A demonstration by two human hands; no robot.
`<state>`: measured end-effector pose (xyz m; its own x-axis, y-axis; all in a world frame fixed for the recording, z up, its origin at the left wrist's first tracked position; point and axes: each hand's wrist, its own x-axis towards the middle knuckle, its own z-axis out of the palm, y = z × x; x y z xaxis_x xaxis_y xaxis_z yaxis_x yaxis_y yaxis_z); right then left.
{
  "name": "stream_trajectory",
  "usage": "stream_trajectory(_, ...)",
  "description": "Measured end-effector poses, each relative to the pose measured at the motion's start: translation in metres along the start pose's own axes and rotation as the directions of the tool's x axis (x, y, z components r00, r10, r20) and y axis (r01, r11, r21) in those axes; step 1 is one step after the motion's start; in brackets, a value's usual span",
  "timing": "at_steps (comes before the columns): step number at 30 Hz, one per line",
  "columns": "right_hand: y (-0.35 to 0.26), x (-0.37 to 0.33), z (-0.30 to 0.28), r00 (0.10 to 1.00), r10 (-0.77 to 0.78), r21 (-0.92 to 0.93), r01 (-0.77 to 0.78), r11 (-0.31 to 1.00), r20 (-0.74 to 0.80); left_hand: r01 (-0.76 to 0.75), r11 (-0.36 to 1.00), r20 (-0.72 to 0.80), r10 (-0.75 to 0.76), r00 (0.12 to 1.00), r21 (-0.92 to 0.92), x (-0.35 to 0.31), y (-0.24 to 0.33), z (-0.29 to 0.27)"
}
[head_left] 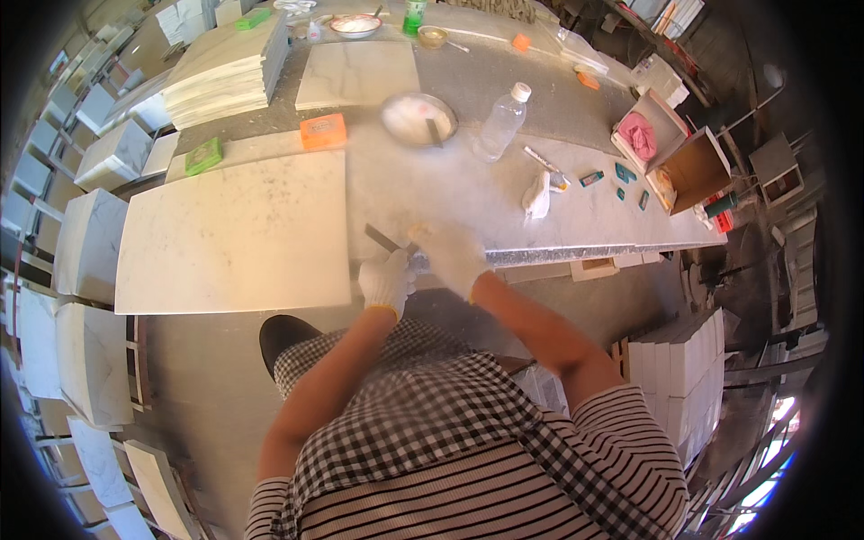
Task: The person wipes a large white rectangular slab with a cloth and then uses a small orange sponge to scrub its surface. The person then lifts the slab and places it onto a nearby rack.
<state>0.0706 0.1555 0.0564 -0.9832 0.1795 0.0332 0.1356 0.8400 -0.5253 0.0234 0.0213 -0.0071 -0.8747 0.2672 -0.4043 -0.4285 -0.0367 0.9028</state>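
My left hand (387, 281), in a white work glove, is closed around a flat dark scraper blade (382, 238) that sticks up past the fingers at the table's front edge. My right hand (450, 256), also gloved, is blurred. Its fingers look pressed together close to the left hand, by a short dark piece (413, 247) between the two; what they grip is unclear. Left of the hands lies a large white marble slab (234, 234). Beyond them stands a round metal bowl (418, 119) of whitish paste, with a dark flat tool (434, 132) in it.
A clear plastic bottle (502, 124), a marker-like tube (545, 166) and a crumpled white cloth (537, 196) lie to the right, near small teal pieces (625, 172) and an open cardboard box (697, 171). Orange (323, 132) and green (203, 157) blocks sit along the slab's far edge.
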Motion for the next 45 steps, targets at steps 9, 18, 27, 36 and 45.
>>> stream_trajectory(9,-0.001,-0.008,0.010,0.982,-0.180,-0.231,0.187,0.955,0.053,0.233,0.957,-0.069,-0.248,0.966,-0.175,-0.016,0.032,0.007)
stream_trajectory(18,-0.012,-0.002,-0.011,0.998,0.047,-0.139,-0.054,0.989,-0.053,0.253,0.946,-0.058,-0.269,0.961,-0.203,-0.015,0.038,0.010)
stream_trajectory(27,0.023,0.000,-0.013,0.991,-0.004,-0.228,-0.028,0.973,-0.137,0.237,0.966,-0.055,-0.244,0.968,-0.106,-0.020,0.040,0.008)
stream_trajectory(36,0.048,0.008,-0.056,0.950,-0.099,-0.508,-0.069,0.859,-0.297,0.075,0.989,0.222,-0.045,0.974,-0.129,-0.003,0.021,0.042)
stream_trajectory(45,0.045,0.005,-0.064,0.914,-0.159,-0.392,0.000,0.920,-0.374,-0.561,0.178,0.431,0.471,0.770,0.808,-0.028,0.032,0.033)
